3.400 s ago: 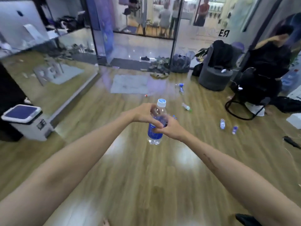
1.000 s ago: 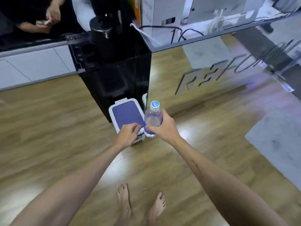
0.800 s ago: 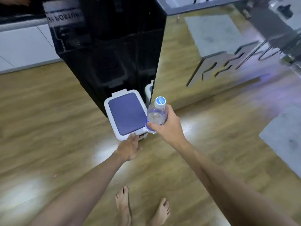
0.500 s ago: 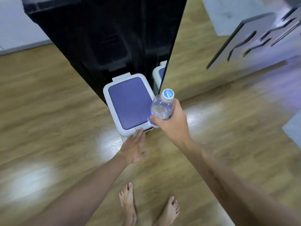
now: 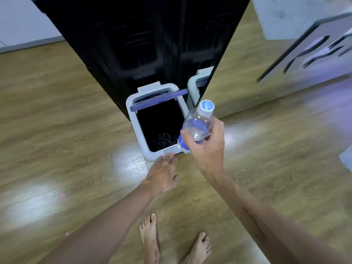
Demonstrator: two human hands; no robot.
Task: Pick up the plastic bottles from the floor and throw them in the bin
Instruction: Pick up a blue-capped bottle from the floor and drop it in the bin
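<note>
In the head view, the right hand (image 5: 206,147) grips a clear plastic bottle (image 5: 197,126) around its lower body, thumb on the near-left side and fingers curled round the far side. The bottle is held in the air just above the near right corner of the bin (image 5: 133,119), overlapping its right rim. Its long axis is tilted: the white and blue cap (image 5: 206,106) points up and away from the person, leaning slightly right, while the base with its blue label points down toward the hand and the bin's front edge. The bottle looks nearly empty, though its contents are hard to read through the blur.

The bin is a white-rimmed box on the wooden floor (image 5: 57,130), set against a tall black cabinet (image 5: 142,35). Its purple lid (image 5: 158,101) is raised and seen edge-on across the back of the opening, and the dark inside shows below it.

The left hand (image 5: 162,173) is flat with straight fingers held loosely together, fingertips (image 5: 170,155) touching or just at the bin's near front edge; it holds nothing.

A mirrored panel (image 5: 266,63) stands to the right of the cabinet, reflecting part of the bin. The person's bare feet (image 5: 150,239) stand on the floor below the arms.
</note>
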